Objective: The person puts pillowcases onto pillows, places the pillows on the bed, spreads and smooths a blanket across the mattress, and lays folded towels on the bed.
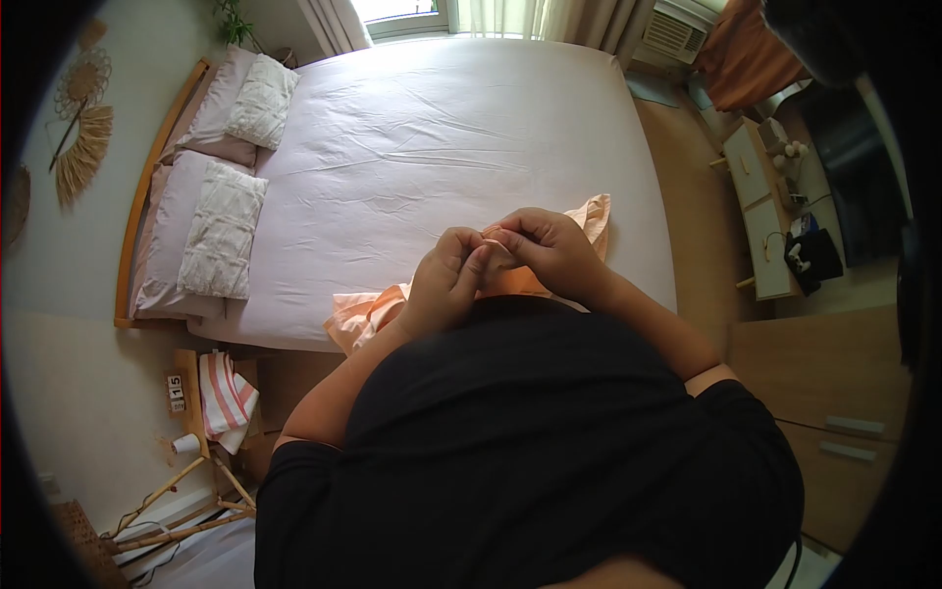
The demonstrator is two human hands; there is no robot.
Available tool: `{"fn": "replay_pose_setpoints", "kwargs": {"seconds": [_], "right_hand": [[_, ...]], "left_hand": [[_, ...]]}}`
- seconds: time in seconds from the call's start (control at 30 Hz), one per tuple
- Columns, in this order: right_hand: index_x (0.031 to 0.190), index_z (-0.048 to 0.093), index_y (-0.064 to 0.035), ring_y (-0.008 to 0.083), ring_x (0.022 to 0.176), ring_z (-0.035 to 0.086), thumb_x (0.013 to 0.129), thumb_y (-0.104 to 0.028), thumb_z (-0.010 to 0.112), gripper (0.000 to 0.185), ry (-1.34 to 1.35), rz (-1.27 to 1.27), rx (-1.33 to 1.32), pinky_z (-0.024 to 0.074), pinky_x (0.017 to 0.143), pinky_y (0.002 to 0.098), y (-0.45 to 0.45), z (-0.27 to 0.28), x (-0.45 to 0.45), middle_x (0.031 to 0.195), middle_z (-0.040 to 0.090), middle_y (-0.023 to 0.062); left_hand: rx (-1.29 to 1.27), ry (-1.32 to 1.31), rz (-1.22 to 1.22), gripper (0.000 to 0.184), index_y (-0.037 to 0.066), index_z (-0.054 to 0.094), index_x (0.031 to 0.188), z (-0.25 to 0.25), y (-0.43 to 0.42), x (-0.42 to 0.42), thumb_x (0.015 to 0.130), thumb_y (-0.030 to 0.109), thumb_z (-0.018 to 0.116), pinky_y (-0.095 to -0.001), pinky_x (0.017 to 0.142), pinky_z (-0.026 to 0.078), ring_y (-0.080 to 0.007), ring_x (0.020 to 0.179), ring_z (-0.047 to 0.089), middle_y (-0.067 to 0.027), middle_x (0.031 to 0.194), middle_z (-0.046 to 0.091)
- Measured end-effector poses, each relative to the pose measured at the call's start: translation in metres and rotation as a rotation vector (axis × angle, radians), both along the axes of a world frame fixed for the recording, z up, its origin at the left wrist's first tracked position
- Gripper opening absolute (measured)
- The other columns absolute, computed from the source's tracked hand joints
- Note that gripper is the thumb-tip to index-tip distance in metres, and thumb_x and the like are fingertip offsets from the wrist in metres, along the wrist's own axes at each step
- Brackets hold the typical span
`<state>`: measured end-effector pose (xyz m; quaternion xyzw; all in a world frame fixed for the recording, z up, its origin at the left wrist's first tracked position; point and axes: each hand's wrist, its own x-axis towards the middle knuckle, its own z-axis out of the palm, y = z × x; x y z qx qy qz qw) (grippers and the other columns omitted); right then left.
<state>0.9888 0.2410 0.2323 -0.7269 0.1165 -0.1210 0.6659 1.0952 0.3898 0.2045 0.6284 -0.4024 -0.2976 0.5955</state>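
Observation:
A peach-orange cloth (368,312) lies bunched at the near edge of the bed, partly hidden behind my forearms and black shirt. My left hand (446,280) pinches part of this cloth between thumb and fingers. Close beside it, my right hand (549,250) pinches the same cloth, and the fingertips of both hands nearly meet. One corner of the cloth sticks out past my right wrist, another spreads out left of my left wrist. The bed (392,147) has a pale pink sheet with creases.
Pillows (224,231) rest against the wooden headboard (147,216) at the left. A small side table holds a striped cloth (228,398) and a white cup (186,444). On the right stand a white-fronted cabinet (765,236) with a black bag (812,257) and wooden drawers (824,363).

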Motion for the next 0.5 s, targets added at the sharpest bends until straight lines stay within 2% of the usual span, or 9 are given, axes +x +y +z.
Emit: {"fn": "replay_pose_setpoints", "kwargs": {"seconds": [0.13, 0.2, 0.23, 0.3, 0.33, 0.37, 0.43, 0.47, 0.5], "right_hand": [[0.095, 0.064, 0.0018, 0.012, 0.08, 0.061, 0.089, -0.014, 0.06, 0.017, -0.066, 0.086, -0.075, 0.0486, 0.071, 0.0247, -0.003, -0.003, 0.003, 0.086, 0.065, 0.0072], [0.094, 0.064, 0.001, 0.0128, 0.081, 0.061, 0.089, -0.012, 0.06, 0.015, -0.101, 0.087, -0.268, 0.0487, 0.071, 0.0248, -0.001, -0.001, 0.005, 0.086, 0.064, 0.0072], [0.094, 0.064, 0.001, 0.0128, 0.081, 0.061, 0.089, -0.012, 0.06, 0.015, -0.096, 0.1, -0.268, 0.0487, 0.071, 0.0248, -0.003, -0.003, 0.009, 0.086, 0.064, 0.0072], [0.094, 0.064, -0.0008, 0.013, 0.078, 0.06, 0.087, -0.012, 0.061, 0.013, -0.091, 0.011, -0.346, 0.0483, 0.069, 0.0259, -0.012, -0.008, 0.022, 0.085, 0.064, 0.0069], [0.093, 0.064, -0.0034, 0.0128, 0.074, 0.058, 0.086, -0.012, 0.062, 0.011, -0.035, -0.061, -0.474, 0.0474, 0.066, 0.0269, -0.02, -0.012, 0.032, 0.083, 0.064, 0.0061], [0.093, 0.064, -0.0044, 0.0118, 0.071, 0.056, 0.086, -0.013, 0.062, 0.011, -0.077, -0.104, -0.444, 0.0465, 0.065, 0.0272, -0.029, -0.014, 0.044, 0.081, 0.064, 0.0047], [0.096, 0.065, -0.0047, 0.0102, 0.071, 0.055, 0.087, -0.015, 0.061, 0.013, -0.099, -0.174, -0.438, 0.0461, 0.066, 0.0251, -0.055, -0.011, 0.069, 0.08, 0.064, 0.0034], [0.097, 0.065, -0.0049, 0.0091, 0.071, 0.055, 0.088, -0.015, 0.06, 0.014, -0.15, -0.19, -0.519, 0.0459, 0.066, 0.024, -0.072, -0.005, 0.083, 0.08, 0.064, 0.0023], [0.096, 0.066, -0.0046, 0.0078, 0.073, 0.054, 0.087, -0.013, 0.06, 0.014, -0.175, -0.227, -0.589, 0.046, 0.067, 0.0232, -0.089, 0.006, 0.096, 0.079, 0.063, 0.0005]], "left_hand": [[0.034, 0.046, 0.013, 0.017, 0.001, 0.047, 0.099, -0.005, 0.001, 0.003, 0.096, 0.018, 0.048, -0.0237, 0.059, 0.044, -0.0077, 0.065, 0.052, -0.0041, 0.076, 0.057], [-0.023, 0.136, -0.003, 0.016, 0.001, 0.046, 0.102, -0.006, 0.002, 0.001, 0.096, 0.016, 0.048, -0.0239, 0.06, 0.045, -0.0075, 0.066, 0.052, -0.0036, 0.077, 0.056], [-0.024, 0.143, 0.009, 0.016, 0.001, 0.046, 0.102, -0.012, 0.0, 0.001, 0.096, 0.016, 0.048, -0.0239, 0.06, 0.045, -0.0075, 0.066, 0.052, -0.0036, 0.077, 0.056], [-0.049, 0.252, -0.041, 0.015, 0.001, 0.047, 0.104, -0.023, -0.002, 0.005, 0.096, 0.014, 0.046, -0.0239, 0.061, 0.045, -0.0082, 0.066, 0.052, -0.003, 0.079, 0.057], [0.091, 0.194, -0.056, 0.012, 0.002, 0.05, 0.101, -0.024, 0.003, 0.009, 0.094, 0.011, 0.047, -0.0254, 0.062, 0.046, -0.0099, 0.066, 0.054, -0.0034, 0.076, 0.057], [0.088, 0.202, -0.036, 0.012, 0.002, 0.05, 0.101, -0.032, 0.007, 0.015, 0.094, 0.011, 0.047, -0.0254, 0.062, 0.046, -0.0099, 0.066, 0.054, -0.0034, 0.076, 0.057], [0.278, -0.054, -0.241, 0.015, 0.003, 0.054, 0.103, -0.056, 0.022, 0.029, 0.093, 0.01, 0.047, -0.0247, 0.065, 0.046, -0.0078, 0.068, 0.054, -0.0014, 0.074, 0.059], [0.348, -0.091, -0.258, 0.015, 0.003, 0.061, 0.094, -0.059, 0.03, 0.036, 0.087, 0.014, 0.053, -0.0259, 0.063, 0.046, -0.0089, 0.069, 0.058, -0.0048, 0.072, 0.062], [0.345, -0.081, -0.239, 0.015, 0.003, 0.061, 0.094, -0.066, 0.04, 0.042, 0.087, 0.014, 0.053, -0.0259, 0.063, 0.046, -0.0089, 0.069, 0.058, -0.0048, 0.072, 0.062]]}}
